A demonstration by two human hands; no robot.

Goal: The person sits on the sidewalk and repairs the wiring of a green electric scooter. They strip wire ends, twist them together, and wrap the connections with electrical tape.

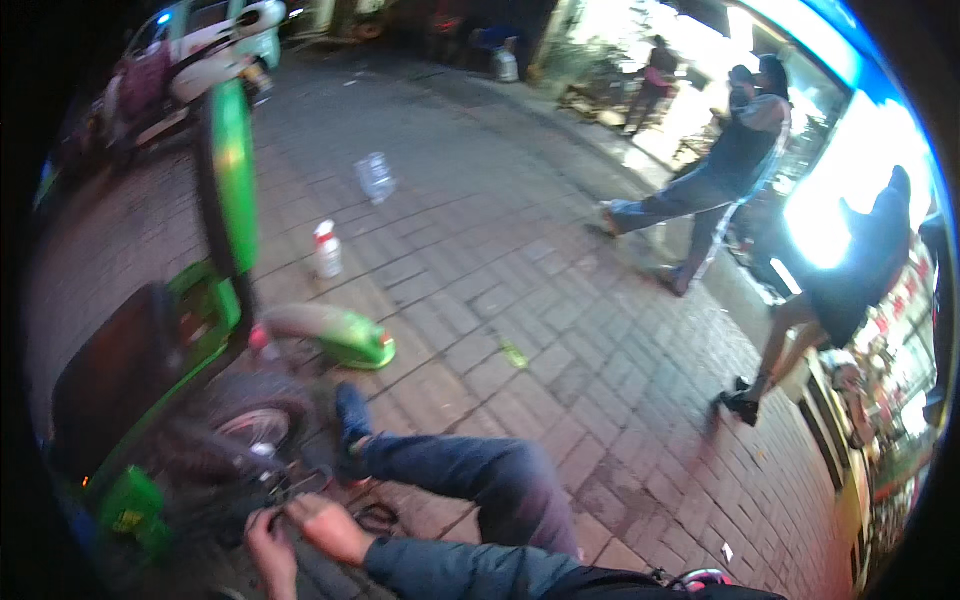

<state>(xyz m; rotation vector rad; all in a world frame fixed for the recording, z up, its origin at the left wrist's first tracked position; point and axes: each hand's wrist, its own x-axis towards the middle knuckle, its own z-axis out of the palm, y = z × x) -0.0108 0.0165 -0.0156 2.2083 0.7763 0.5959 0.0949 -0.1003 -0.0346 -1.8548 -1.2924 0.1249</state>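
A green and black scooter (140, 375) stands at the left, its rear wheel (262, 425) near my feet. Low beside that wheel, my left hand (270, 548) and my right hand (328, 528) are close together. Fingers of both are curled in around something small and dark, too blurred to name. Thin dark parts (290, 485) lie just beyond my fingertips. To the right of my right hand rests a black loop (378, 518) on the paving. A loose green and pale fender (335, 333) lies on the ground past the wheel.
A white spray bottle with a red top (327, 250) stands on the brick paving, with a clear plastic container (375, 178) farther off. My bent leg (490, 480) is right of my hands. Two people (735, 160) (850, 270) are by bright shopfronts; parked vehicles stand far left.
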